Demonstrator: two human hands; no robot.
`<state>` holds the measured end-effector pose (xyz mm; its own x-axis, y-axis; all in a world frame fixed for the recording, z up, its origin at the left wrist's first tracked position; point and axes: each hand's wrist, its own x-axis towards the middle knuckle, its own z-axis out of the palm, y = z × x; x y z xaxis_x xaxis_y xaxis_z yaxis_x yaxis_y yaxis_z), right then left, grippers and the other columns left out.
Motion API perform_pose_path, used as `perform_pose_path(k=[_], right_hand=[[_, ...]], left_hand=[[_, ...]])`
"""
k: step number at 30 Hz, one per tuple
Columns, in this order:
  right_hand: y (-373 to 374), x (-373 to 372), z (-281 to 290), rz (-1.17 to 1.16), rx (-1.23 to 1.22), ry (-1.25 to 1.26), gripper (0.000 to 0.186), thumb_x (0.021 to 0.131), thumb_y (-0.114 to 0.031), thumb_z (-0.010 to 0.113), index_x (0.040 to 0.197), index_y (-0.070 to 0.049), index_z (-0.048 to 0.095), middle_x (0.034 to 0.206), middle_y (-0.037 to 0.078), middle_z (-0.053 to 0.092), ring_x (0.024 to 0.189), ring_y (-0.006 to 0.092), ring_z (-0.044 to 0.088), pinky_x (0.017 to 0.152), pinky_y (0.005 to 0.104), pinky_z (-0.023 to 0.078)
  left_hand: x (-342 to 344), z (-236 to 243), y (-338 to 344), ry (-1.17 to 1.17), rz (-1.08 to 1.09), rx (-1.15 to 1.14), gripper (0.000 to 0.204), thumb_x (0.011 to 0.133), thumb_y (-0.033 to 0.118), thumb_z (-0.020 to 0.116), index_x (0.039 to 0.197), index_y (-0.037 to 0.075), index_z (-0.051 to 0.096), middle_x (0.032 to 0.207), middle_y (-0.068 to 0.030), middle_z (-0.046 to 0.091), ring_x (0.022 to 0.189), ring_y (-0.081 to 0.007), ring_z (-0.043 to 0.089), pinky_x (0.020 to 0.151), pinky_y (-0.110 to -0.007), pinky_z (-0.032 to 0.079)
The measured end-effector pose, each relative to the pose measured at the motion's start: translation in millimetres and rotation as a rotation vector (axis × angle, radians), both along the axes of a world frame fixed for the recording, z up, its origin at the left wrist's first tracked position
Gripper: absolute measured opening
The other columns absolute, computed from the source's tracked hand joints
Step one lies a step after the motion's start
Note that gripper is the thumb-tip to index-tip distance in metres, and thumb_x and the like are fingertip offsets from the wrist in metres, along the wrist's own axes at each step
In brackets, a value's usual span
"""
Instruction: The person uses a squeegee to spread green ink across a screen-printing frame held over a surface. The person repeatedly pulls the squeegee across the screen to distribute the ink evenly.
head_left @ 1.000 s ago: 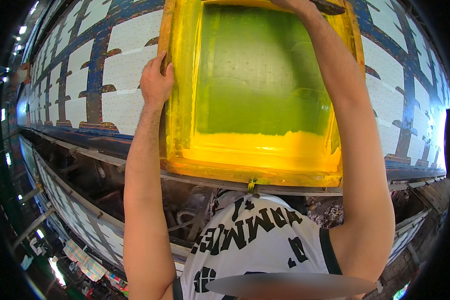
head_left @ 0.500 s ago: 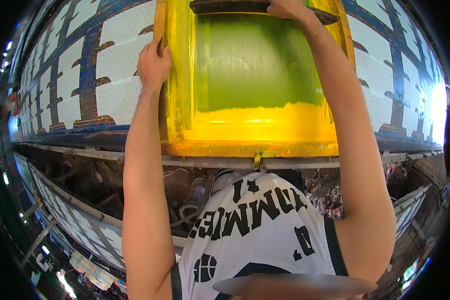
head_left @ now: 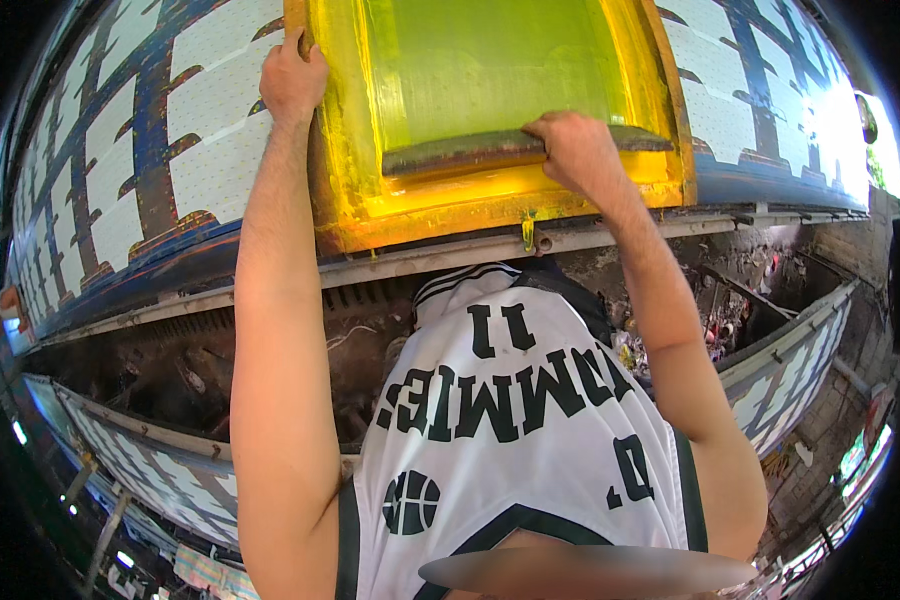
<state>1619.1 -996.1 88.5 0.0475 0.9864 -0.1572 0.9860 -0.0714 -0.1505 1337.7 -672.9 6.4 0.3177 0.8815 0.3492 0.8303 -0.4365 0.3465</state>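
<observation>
Right hand [head_left: 578, 155] down at the near part of the screen, and my fingers are clamped on the dark squeegee bar [head_left: 460, 157], gripping it right of its middle. The bar lies across the green mesh [head_left: 490, 80], spanning most of its width, inside the yellow-smeared wooden frame [head_left: 370, 238]. On my side of it, a band of bright yellow paint [head_left: 440, 192] fills the strip before the near rail. Over to my left hand [head_left: 293, 85]: it's touching the frame's left side, up toward the far part; whether those fingers close around the wood, I can't tell. The frame sits on the blue tabletop [head_left: 770, 180], at its near edge, with rows of white pieces [head_left: 215, 150] laid out on both sides.
</observation>
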Motion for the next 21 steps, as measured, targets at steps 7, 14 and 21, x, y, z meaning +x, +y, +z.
perform_pose_path(k=[7,14,21], right_hand=[[-26,-18,5,-0.033,0.015,0.016,0.047,0.078,0.0,0.072,0.123,-0.011,0.079,0.114,0.012,0.078,0.11,0.0343,0.074,0.09,0.0479,0.062],[-33,-20,12,-0.016,-0.05,0.017,0.031,0.079,-0.007,0.079,0.111,-0.009,0.08,0.106,0.014,0.079,0.106,0.0335,0.076,0.09,0.0475,0.063],[-65,-18,23,0.054,-0.064,0.244,0.049,0.083,-0.006,0.079,0.132,-0.003,0.072,0.129,0.017,0.073,0.122,0.0369,0.069,0.103,0.0474,0.058]], left_hand=[[1,1,-1,0.063,0.021,-0.048,0.049,0.099,0.035,0.07,0.144,0.017,0.069,0.115,-0.0201,0.075,0.109,-0.0399,0.073,0.092,-0.052,0.06],[24,14,-12,0.171,0.154,-0.172,0.055,0.099,0.03,0.068,0.152,0.015,0.061,0.126,-0.0236,0.07,0.121,-0.043,0.067,0.099,-0.055,0.057],[35,24,-23,0.22,0.185,-0.177,0.053,0.104,0.028,0.063,0.154,0.011,0.057,0.132,-0.0257,0.067,0.124,-0.0437,0.065,0.103,-0.055,0.055]])
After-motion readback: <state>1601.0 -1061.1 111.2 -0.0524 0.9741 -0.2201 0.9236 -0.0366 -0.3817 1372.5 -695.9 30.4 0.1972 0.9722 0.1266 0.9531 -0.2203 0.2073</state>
